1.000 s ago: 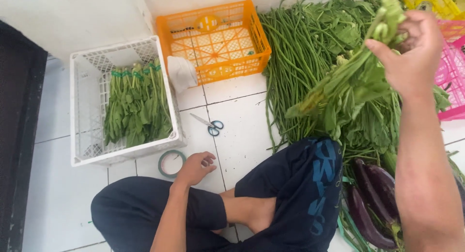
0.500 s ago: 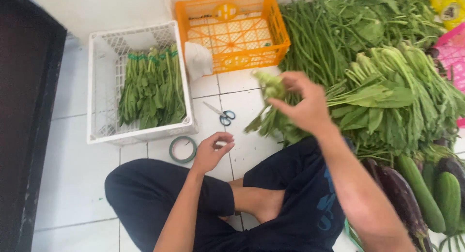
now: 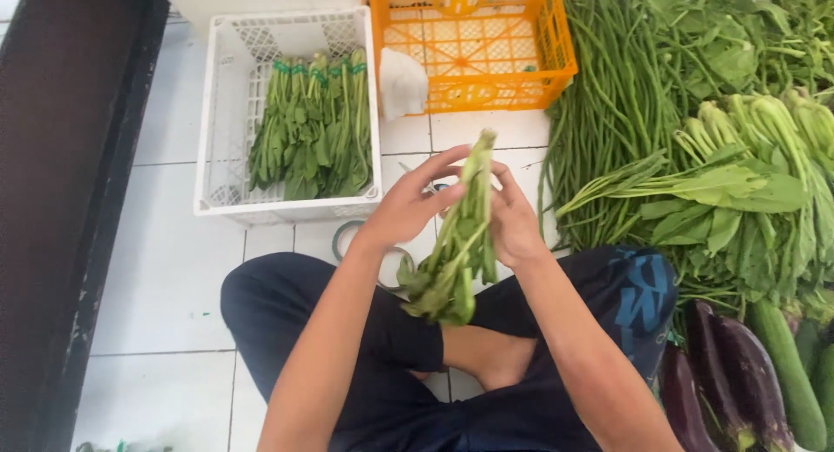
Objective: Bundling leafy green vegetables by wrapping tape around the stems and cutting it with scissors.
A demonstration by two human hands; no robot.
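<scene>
While gripping the bunch of greens [image 3: 456, 252] upright above the lap, left hand [image 3: 408, 207] and right hand [image 3: 512, 222] fingers curled around stems; could shed leaves or slip if loosened, since nothing visibly binds it.

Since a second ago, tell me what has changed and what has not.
The right hand brought the bunch of greens down from over the vegetable pile to the lap. The left hand rose from beside the tape roll and took hold of the bunch too. The white crate, the orange crate and the eggplants stayed put.
</scene>
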